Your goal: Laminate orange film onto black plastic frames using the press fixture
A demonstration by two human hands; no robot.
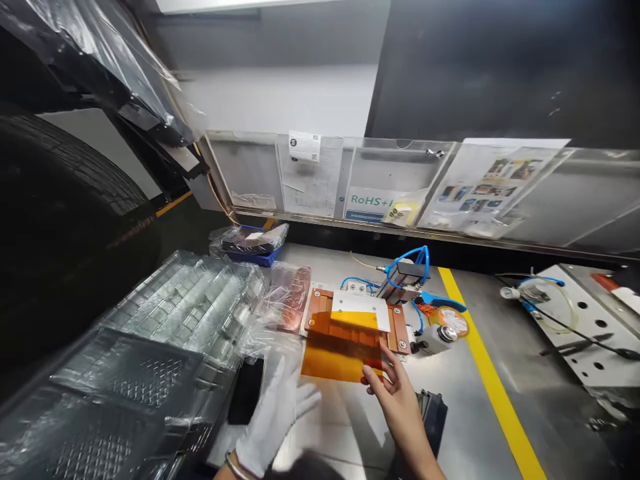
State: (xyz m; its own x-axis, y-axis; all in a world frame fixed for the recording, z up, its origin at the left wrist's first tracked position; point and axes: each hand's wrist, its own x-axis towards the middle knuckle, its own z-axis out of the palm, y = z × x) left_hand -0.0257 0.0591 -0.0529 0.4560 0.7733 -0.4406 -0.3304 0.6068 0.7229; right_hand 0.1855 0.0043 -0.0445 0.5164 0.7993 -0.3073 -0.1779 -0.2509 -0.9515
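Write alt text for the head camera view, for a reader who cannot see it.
A bare right hand touches the edge of an amber film sheet on a copper-coloured plate; a white-gloved left hand is open beside it. Clear plastic trays lie to the left.

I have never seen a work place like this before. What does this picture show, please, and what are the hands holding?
This picture comes from a camera worn on a person's head, looking forward and down at their own hands. The left hand wears a white glove; it is open and holds nothing that I can see. The bare right hand seems to pinch the edge of an amber film sheet. This sheet lies across a copper-coloured plate set in a fixture, and a white sheet lies near its far end. Behind them, blue air tubes connect to a small device. Stacked clear plastic trays lie on the left, and a yellow line runs along the grey work surface on the right.
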